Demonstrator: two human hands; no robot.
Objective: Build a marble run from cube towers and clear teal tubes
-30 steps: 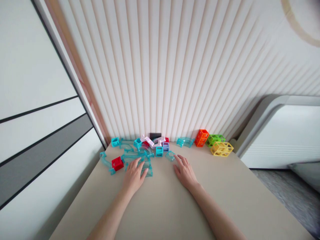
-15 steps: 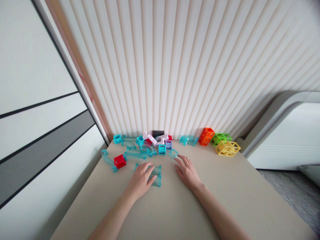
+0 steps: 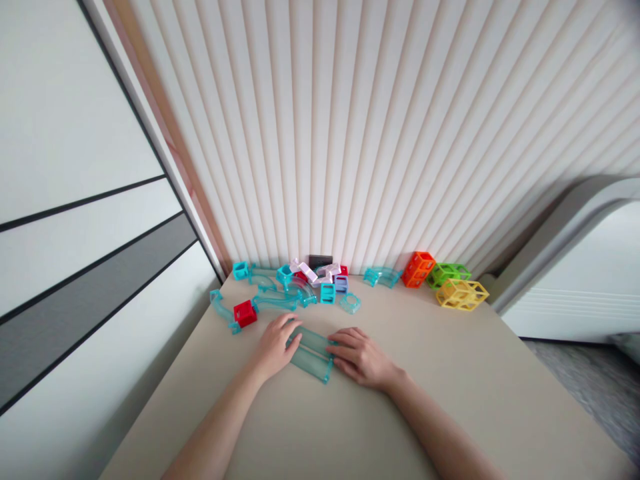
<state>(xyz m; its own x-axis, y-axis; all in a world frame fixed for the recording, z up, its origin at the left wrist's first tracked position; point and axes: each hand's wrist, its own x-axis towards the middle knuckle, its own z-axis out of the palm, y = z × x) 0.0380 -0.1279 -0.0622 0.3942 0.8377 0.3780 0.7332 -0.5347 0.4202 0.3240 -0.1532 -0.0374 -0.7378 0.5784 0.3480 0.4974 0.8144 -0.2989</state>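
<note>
Two translucent teal track pieces (image 3: 310,365) lie side by side, slanting, near the middle of the counter (image 3: 310,433), between the two hands. The left hand (image 3: 277,345) is at their left ends, thumb and forefinger moderately apart; whether it grips them I cannot tell. The right hand (image 3: 363,357) has its bent fingers close together over their right ends (its thumb is hidden, so a pinch cannot be told).

Beyond the right hand lies a teal ring piece (image 3: 350,304), with a teal cube (image 3: 328,293) and a lavender cube (image 3: 341,285) just beyond it toward the back edge. Near the left edge, a red cube (image 3: 245,313) sits right beside a curved teal piece (image 3: 223,311). Along the back edge are pale pink pieces (image 3: 307,271) and a black block (image 3: 321,261); toward the back right corner stand an orange stack (image 3: 419,269), a green frame (image 3: 449,274) and a yellow frame (image 3: 462,295).
</note>
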